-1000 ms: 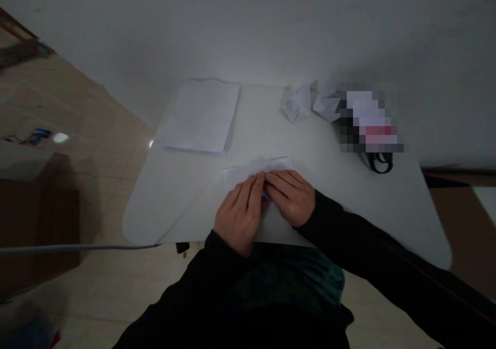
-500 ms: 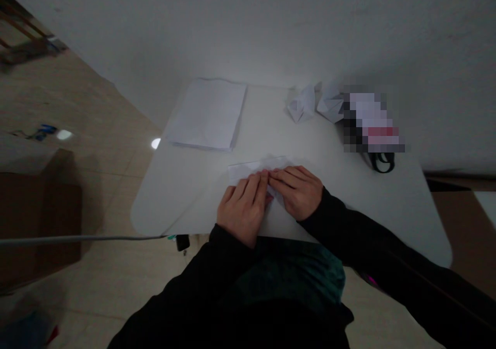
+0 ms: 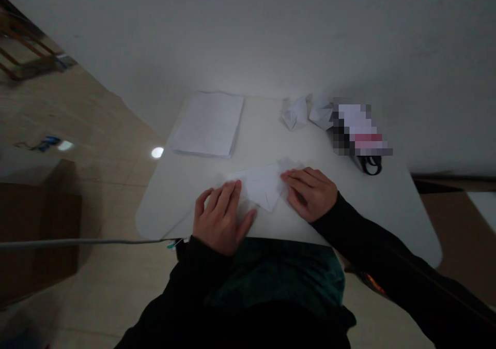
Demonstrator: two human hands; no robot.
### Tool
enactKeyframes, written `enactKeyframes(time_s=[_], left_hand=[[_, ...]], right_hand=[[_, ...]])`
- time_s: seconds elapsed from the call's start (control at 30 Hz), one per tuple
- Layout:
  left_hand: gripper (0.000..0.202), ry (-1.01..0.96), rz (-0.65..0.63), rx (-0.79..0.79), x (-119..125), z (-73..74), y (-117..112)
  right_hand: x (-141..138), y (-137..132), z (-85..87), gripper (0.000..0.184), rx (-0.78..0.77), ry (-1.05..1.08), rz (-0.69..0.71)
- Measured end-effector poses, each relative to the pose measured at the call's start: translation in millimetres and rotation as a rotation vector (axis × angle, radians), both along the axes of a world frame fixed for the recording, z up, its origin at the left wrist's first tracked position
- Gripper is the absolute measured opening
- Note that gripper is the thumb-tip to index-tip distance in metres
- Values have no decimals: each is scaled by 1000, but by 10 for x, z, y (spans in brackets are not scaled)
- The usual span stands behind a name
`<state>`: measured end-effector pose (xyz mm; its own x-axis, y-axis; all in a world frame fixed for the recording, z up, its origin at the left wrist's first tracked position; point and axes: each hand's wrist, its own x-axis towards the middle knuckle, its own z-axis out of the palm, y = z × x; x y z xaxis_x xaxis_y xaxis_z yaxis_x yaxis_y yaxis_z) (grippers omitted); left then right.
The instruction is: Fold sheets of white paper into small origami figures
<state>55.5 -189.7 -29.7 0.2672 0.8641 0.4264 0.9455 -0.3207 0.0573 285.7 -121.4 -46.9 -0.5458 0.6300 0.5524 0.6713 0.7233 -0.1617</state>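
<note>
A folded sheet of white paper (image 3: pixel 264 184) lies flat near the front of the white table, with creases and a point towards me. My left hand (image 3: pixel 220 215) rests on its left side, fingers stretched out and thumb apart. At the paper's right edge is my right hand (image 3: pixel 312 191), its fingertips touching or almost touching the corner. The fingers of that hand are extended and the thumb is tucked underneath, with a gap showing between them.
A stack of white paper (image 3: pixel 209 124) lies at the back left of the table (image 3: pixel 267 137). Two folded paper shapes (image 3: pixel 295 114) stand at the back, beside a blurred-out item (image 3: pixel 362 129) with a black loop (image 3: pixel 372 166). The wall (image 3: pixel 248 39) rises behind. A grey cable (image 3: pixel 96 242) runs left.
My hands have moved apart, the left one leftwards and the right one rightwards, uncovering the middle of the folded paper. The view has also shifted slightly.
</note>
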Motion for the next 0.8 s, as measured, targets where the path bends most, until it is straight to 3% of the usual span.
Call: enactKeyframes(time_s=[0.03,0.17,0.23,0.43,0.63,0.73,0.8], left_hand=[[56,-12,-24,10,-19,1,-27],[74,-50,-79,25,-82,6,-218],[75,-46,-81,20,-102,-4,-325],[41,-120,-155,66,-88,-94,-442],[30,-258,-405,75,-101,-204,-448],[28,-289,-455,14,-109,-90,-419],[24,-326,-449,-21,-85,96,-299]], right_hand=[[-5,-62,36,33,-34,10,-1],[-38,-430,132,87,-99,-88,37],[-58,-605,120,95,-100,-135,-4],[-139,-855,-6,36,122,-115,-97],[-171,-998,28,20,103,85,-25],[-146,-995,147,18,-31,228,21],[-104,-893,297,17,-136,321,46]])
